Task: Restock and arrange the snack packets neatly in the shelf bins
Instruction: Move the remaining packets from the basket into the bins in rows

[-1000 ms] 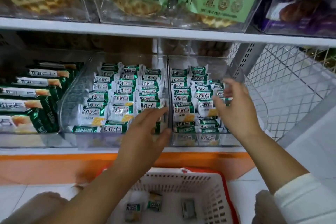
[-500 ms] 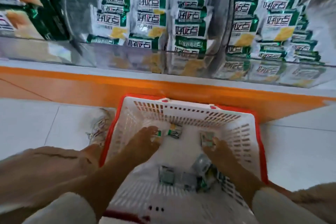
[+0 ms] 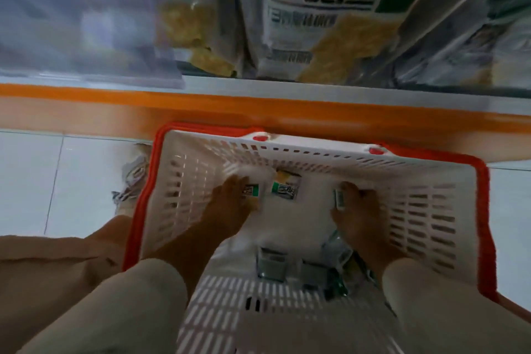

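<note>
Both my hands are down inside a white basket [image 3: 425, 181] with a red rim, standing on the floor below the shelf. My left hand [image 3: 230, 204] lies on a green-and-white snack packet [image 3: 251, 190] at the far end, fingers curled over it. My right hand [image 3: 355, 210] grips another small packet [image 3: 339, 198] by its edge. A third packet [image 3: 284, 188] lies between the hands. Several more packets [image 3: 304, 267] lie in a heap at the near end. The clear shelf bins [image 3: 301, 23] with packets fill the top of the view, blurred.
An orange strip [image 3: 258, 103] runs along the shelf base just beyond the basket. White floor tiles [image 3: 43, 175] spread left and right. My knee [image 3: 57, 261] and a shoe [image 3: 132, 181] sit against the basket's left side.
My hands left the shelf bins and dropped into the basket. The view tilted down and came closer. Both hands now close on packets at the far end.
</note>
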